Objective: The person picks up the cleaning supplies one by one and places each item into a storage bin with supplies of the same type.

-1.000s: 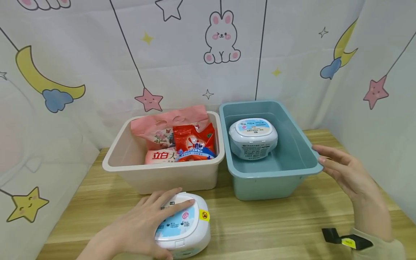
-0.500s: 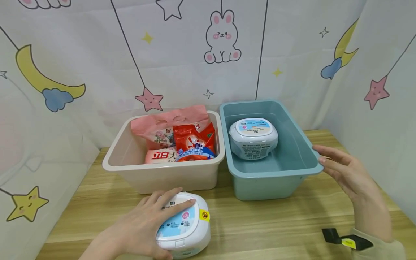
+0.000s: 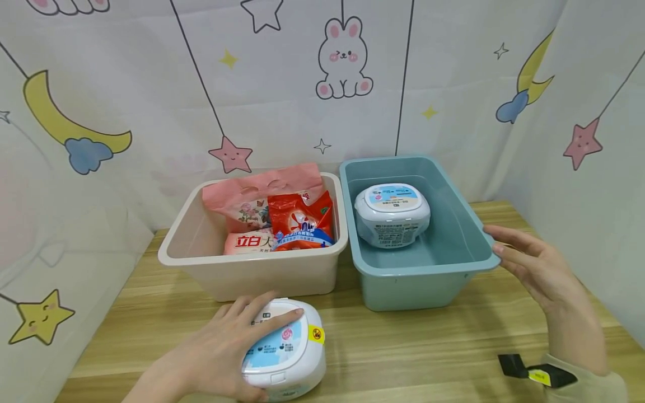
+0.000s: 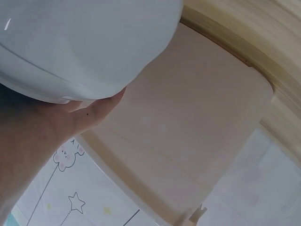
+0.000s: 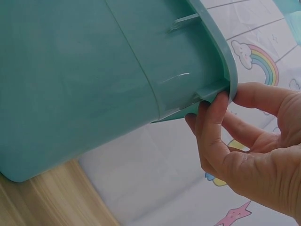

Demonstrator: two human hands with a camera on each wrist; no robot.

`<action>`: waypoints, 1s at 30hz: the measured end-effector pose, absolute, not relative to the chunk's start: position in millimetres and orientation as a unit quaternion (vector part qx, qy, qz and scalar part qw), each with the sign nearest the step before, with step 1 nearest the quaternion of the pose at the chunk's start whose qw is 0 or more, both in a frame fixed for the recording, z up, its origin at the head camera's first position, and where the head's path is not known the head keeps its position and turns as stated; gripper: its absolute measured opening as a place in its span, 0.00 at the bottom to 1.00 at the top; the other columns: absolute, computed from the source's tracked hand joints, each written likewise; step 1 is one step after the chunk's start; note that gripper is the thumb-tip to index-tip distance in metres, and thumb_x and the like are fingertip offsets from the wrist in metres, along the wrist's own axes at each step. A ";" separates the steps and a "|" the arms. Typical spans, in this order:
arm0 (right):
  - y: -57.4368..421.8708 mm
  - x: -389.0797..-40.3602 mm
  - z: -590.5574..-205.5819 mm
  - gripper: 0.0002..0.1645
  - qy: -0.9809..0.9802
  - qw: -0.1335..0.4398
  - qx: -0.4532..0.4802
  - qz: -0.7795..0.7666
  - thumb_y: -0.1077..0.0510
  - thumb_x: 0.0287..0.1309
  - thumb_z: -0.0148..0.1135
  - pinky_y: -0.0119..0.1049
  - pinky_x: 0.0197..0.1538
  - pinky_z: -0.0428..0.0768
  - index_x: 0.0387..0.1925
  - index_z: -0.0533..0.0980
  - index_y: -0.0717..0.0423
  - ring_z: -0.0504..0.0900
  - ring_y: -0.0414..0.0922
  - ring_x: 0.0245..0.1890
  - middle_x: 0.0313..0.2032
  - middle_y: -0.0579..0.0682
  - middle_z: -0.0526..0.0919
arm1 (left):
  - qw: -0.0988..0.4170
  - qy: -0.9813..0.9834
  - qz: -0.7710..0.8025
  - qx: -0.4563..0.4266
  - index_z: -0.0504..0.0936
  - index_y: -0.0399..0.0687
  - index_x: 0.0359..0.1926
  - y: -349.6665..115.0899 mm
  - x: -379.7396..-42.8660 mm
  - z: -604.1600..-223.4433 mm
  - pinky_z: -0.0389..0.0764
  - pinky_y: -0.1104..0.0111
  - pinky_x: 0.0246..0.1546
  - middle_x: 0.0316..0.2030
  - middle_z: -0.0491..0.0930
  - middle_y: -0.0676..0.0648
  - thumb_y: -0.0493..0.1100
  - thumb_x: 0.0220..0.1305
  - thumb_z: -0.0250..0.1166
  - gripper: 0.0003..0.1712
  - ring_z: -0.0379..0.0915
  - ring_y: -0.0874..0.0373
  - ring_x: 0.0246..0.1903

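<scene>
Near the table's front, my left hand (image 3: 216, 350) grips a white lidded plastic tub (image 3: 313, 364) from above, thumb on its near side and fingers across the lid. The lid carries a blue label and a yellow sticker. From below, the left wrist view shows the tub's smooth white side (image 4: 94, 42) with fingers (image 4: 96, 113) along it. On the right, my right hand (image 3: 541, 274) pinches the rim of a teal plastic bin (image 3: 408, 292); the right wrist view shows its fingers (image 5: 216, 122) under the bin's lip. A similar white tub (image 3: 392, 215) stands inside that bin.
Left of the teal bin stands a cream bin (image 3: 272, 274). It holds a pink bag (image 3: 262, 179) and a red detergent bag (image 3: 302, 221). Both bins sit on a wood-grain table (image 3: 403, 347) before a printed white curtain (image 3: 282, 84). A black strap (image 3: 536, 372) is at the right wrist.
</scene>
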State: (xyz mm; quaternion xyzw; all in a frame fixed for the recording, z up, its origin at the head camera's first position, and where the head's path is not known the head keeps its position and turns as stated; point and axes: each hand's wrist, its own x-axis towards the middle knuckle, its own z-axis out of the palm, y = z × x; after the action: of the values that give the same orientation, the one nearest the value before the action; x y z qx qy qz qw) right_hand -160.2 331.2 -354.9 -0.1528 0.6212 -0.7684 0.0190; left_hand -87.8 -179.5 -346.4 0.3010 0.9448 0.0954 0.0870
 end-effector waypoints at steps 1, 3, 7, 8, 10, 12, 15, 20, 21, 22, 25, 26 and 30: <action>331.3 -160.2 -354.9 0.26 0.621 0.019 -0.153 -0.768 0.75 0.66 0.43 0.26 0.48 0.80 0.59 0.74 0.57 0.81 0.36 0.49 0.53 0.43 0.81 | 0.085 0.945 0.094 0.301 0.47 0.91 0.69 -179.3 -88.0 -346.5 0.65 0.37 0.57 0.71 0.53 0.52 0.74 0.35 0.71 0.60 0.53 0.49 0.65; 331.3 -160.2 -354.9 0.26 0.621 0.019 -0.153 -0.769 0.75 0.66 0.43 0.26 0.48 0.80 0.59 0.74 0.57 0.81 0.36 0.49 0.53 0.43 0.81 | 0.082 0.946 0.093 0.301 0.47 0.91 0.68 -178.9 -88.1 -346.4 0.65 0.38 0.57 0.70 0.55 0.51 0.74 0.34 0.72 0.60 0.54 0.49 0.64; 331.3 -160.2 -354.9 0.26 0.620 0.018 -0.150 -0.770 0.75 0.66 0.43 0.26 0.47 0.80 0.59 0.74 0.57 0.81 0.36 0.48 0.53 0.42 0.80 | 0.084 0.946 0.093 0.299 0.48 0.93 0.68 -177.1 -88.7 -345.7 0.67 0.41 0.56 0.68 0.57 0.51 0.72 0.33 0.73 0.60 0.54 0.51 0.63; 331.3 -160.1 -355.0 0.26 0.620 0.018 -0.150 -0.770 0.75 0.66 0.43 0.26 0.47 0.80 0.59 0.74 0.56 0.81 0.36 0.48 0.53 0.42 0.81 | 0.085 0.946 0.094 0.299 0.48 0.93 0.68 -176.6 -88.7 -345.4 0.68 0.41 0.55 0.68 0.57 0.51 0.72 0.33 0.73 0.60 0.54 0.51 0.62; 331.4 -160.2 -355.0 0.26 0.620 0.017 -0.151 -0.770 0.75 0.66 0.43 0.26 0.47 0.80 0.59 0.74 0.56 0.81 0.36 0.48 0.53 0.42 0.81 | 0.084 0.944 0.095 0.303 0.48 0.93 0.67 -175.7 -88.8 -344.9 0.69 0.44 0.54 0.67 0.58 0.52 0.70 0.33 0.73 0.60 0.54 0.52 0.61; 331.5 -160.3 -355.1 0.26 0.621 0.017 -0.153 -0.769 0.75 0.66 0.43 0.26 0.48 0.80 0.59 0.74 0.57 0.81 0.36 0.48 0.53 0.42 0.81 | 0.079 0.943 0.095 0.309 0.49 0.93 0.67 -175.2 -88.5 -344.5 0.69 0.46 0.54 0.66 0.58 0.54 0.69 0.33 0.74 0.60 0.54 0.54 0.61; 331.9 -160.5 -355.1 0.25 0.621 0.018 -0.155 -0.768 0.74 0.66 0.43 0.26 0.48 0.80 0.59 0.74 0.57 0.81 0.36 0.49 0.54 0.42 0.80 | 0.067 0.942 0.090 0.316 0.49 0.92 0.68 -175.3 -88.0 -344.6 0.69 0.48 0.53 0.65 0.58 0.55 0.68 0.33 0.74 0.61 0.54 0.57 0.60; 333.3 -160.0 -354.7 0.25 0.621 0.018 -0.155 -0.768 0.74 0.66 0.43 0.26 0.48 0.80 0.59 0.74 0.57 0.81 0.36 0.49 0.54 0.42 0.80 | 0.057 0.943 0.083 0.318 0.48 0.92 0.68 -174.4 -89.2 -346.0 0.70 0.50 0.53 0.64 0.59 0.56 0.70 0.33 0.73 0.60 0.54 0.59 0.59; 333.3 -159.9 -354.6 0.25 0.621 0.018 -0.155 -0.768 0.74 0.66 0.43 0.26 0.48 0.80 0.59 0.74 0.57 0.81 0.36 0.49 0.54 0.42 0.80 | 0.056 0.943 0.083 0.317 0.48 0.92 0.68 -174.2 -89.5 -346.3 0.70 0.50 0.53 0.64 0.59 0.56 0.71 0.33 0.72 0.60 0.54 0.59 0.59; 333.4 -159.8 -354.6 0.25 0.621 0.018 -0.155 -0.768 0.74 0.66 0.43 0.26 0.48 0.80 0.59 0.74 0.57 0.81 0.36 0.49 0.54 0.43 0.81 | 0.055 0.943 0.083 0.318 0.49 0.92 0.68 -174.1 -89.8 -346.6 0.70 0.50 0.53 0.64 0.60 0.56 0.72 0.33 0.72 0.60 0.55 0.58 0.58; 333.0 -159.7 -354.7 0.25 0.623 0.017 -0.155 -0.766 0.74 0.66 0.43 0.27 0.49 0.80 0.60 0.74 0.57 0.81 0.36 0.50 0.53 0.43 0.81 | 0.057 0.943 0.082 0.319 0.49 0.92 0.68 -174.3 -90.2 -347.0 0.70 0.48 0.54 0.65 0.60 0.54 0.74 0.34 0.70 0.58 0.56 0.57 0.59; 332.7 -159.6 -354.7 0.25 0.625 0.017 -0.155 -0.765 0.74 0.66 0.43 0.27 0.49 0.80 0.60 0.74 0.57 0.80 0.36 0.50 0.53 0.43 0.81 | 0.056 0.942 0.081 0.319 0.49 0.92 0.68 -174.6 -90.2 -347.1 0.70 0.47 0.54 0.65 0.60 0.54 0.75 0.35 0.70 0.57 0.56 0.56 0.60; 331.4 -159.4 -354.6 0.25 0.635 0.013 -0.155 -0.757 0.74 0.66 0.44 0.26 0.49 0.80 0.60 0.74 0.57 0.80 0.35 0.50 0.53 0.42 0.81 | 0.054 0.941 0.080 0.323 0.49 0.92 0.68 -175.3 -89.8 -347.3 0.70 0.45 0.56 0.67 0.60 0.51 0.76 0.37 0.68 0.55 0.57 0.53 0.62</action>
State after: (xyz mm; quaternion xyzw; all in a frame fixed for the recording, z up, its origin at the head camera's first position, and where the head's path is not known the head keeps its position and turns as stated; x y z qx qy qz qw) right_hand -159.4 331.4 -354.6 -0.1555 0.6347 -0.7568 0.0131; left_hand -89.8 -175.3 -347.3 0.3232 0.9414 0.0800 0.0545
